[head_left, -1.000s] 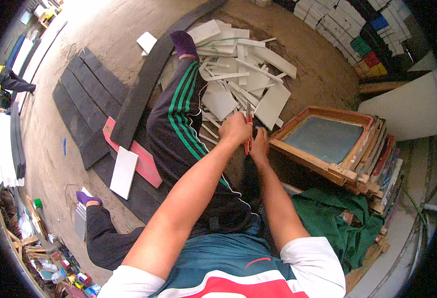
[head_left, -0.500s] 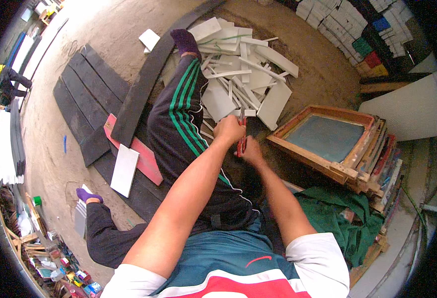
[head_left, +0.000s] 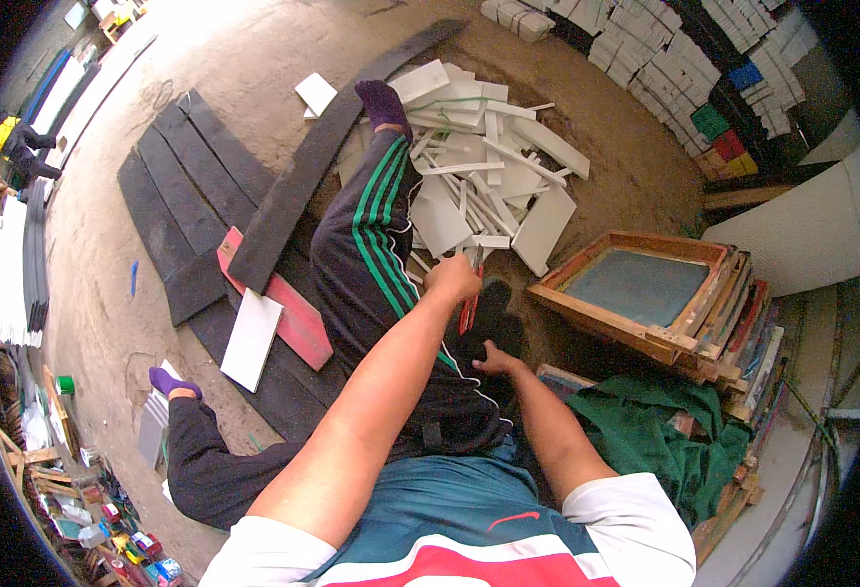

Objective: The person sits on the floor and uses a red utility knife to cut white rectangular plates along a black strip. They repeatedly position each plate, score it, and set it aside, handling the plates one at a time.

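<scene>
My left hand [head_left: 452, 279] is closed around the upper part of a red-handled tool [head_left: 469, 311] that looks like pliers or snips. Its metal end points away from me and its handles hang toward me. Just past that hand lies a short white strip [head_left: 489, 242] at the near edge of a heap of white offcuts [head_left: 440, 217]. My right hand [head_left: 497, 360] is lower and to the right, apart from the tool, its thumb and fingers spread with nothing seen in them. My outstretched leg [head_left: 361, 230] in dark trousers runs along the heap's left side.
Black boards [head_left: 190, 166] and a red-pink board [head_left: 293, 318] with a white panel [head_left: 251, 338] lie at left. Stacked wooden frames [head_left: 635, 284] and a green cloth [head_left: 660, 430] stand close on my right. White stacks [head_left: 645, 68] line the back. A person [head_left: 29, 147] is far left.
My right hand has let go of the red handles and drawn back toward me. My left hand keeps hold of the tool, slightly lower in the picture. The whole view has shifted slightly.
</scene>
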Action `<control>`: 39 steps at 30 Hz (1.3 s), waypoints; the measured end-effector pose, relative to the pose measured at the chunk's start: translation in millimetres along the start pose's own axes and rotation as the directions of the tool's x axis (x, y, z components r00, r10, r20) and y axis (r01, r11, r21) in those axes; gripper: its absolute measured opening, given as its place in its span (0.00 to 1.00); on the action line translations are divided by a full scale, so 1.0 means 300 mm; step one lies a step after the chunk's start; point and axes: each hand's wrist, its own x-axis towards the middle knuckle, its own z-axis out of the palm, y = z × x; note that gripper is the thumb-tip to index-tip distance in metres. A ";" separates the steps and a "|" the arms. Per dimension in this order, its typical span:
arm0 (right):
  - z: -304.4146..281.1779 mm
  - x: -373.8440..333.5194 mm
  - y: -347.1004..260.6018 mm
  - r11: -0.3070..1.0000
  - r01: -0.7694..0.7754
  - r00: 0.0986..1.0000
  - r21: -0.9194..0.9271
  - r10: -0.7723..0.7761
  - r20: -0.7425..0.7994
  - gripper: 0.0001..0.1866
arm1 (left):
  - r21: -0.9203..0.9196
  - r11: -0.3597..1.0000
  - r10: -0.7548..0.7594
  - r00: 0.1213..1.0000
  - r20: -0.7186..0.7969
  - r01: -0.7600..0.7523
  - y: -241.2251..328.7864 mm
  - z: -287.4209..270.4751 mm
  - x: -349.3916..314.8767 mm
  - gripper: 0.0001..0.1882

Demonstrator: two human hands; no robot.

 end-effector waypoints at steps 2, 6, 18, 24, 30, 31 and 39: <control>-0.001 -0.030 -0.061 0.999 0.002 1.000 0.035 -0.003 0.030 0.48 | -0.003 1.000 -0.027 1.000 -0.009 0.027 -0.032 -0.014 -0.001 0.21; -0.010 -0.179 -0.178 1.000 0.015 0.992 0.027 -0.011 -0.126 0.39 | -0.018 0.999 -0.051 0.999 -0.018 0.050 -0.045 -0.001 0.014 0.21; -0.390 -0.115 -0.477 0.976 0.218 0.737 0.017 -0.153 -0.658 0.20 | -0.262 0.965 -0.077 0.947 -0.313 -0.009 -0.070 -0.002 0.079 0.22; -0.751 0.049 -0.672 0.843 0.497 0.420 0.204 -0.028 -0.907 0.18 | -0.324 0.863 0.041 0.695 -0.718 -0.386 -0.005 -0.239 0.004 0.18; -1.009 -0.084 -1.200 0.473 0.848 0.261 0.239 0.018 -0.965 0.17 | -0.533 0.627 0.022 0.696 -0.718 -0.568 0.000 -0.538 -0.100 0.18; -1.015 -0.125 -1.318 0.386 0.887 0.268 0.252 0.014 -0.963 0.16 | -0.449 0.667 0.039 0.630 -0.776 -0.595 -0.021 -0.582 -0.113 0.20; -0.778 -0.129 -1.982 0.019 0.908 0.406 0.419 -0.289 -0.867 0.17 | -0.382 0.715 -0.257 0.288 -0.922 -0.585 -0.307 -0.851 -0.347 0.17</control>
